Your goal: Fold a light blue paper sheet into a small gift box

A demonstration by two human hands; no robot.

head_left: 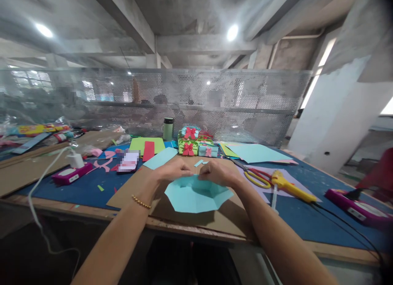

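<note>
A light blue folded paper piece (196,197) lies on a brown cardboard sheet (172,213) at the table's near edge. My left hand (172,169) and my right hand (216,172) are both closed on the paper's far edge, fingertips pinching it close together. The paper's sides are creased up like a shallow tray. A bead bracelet circles my left wrist. Two small blue paper scraps (200,162) rest just beyond my hands.
Yellow-handled scissors (256,176) and a yellow glue gun (291,187) lie to the right. Small paper gift boxes with red bows (193,144) and a green tumbler (168,129) stand behind. Coloured paper sheets, pink devices (71,173) and a mesh screen ring the work area.
</note>
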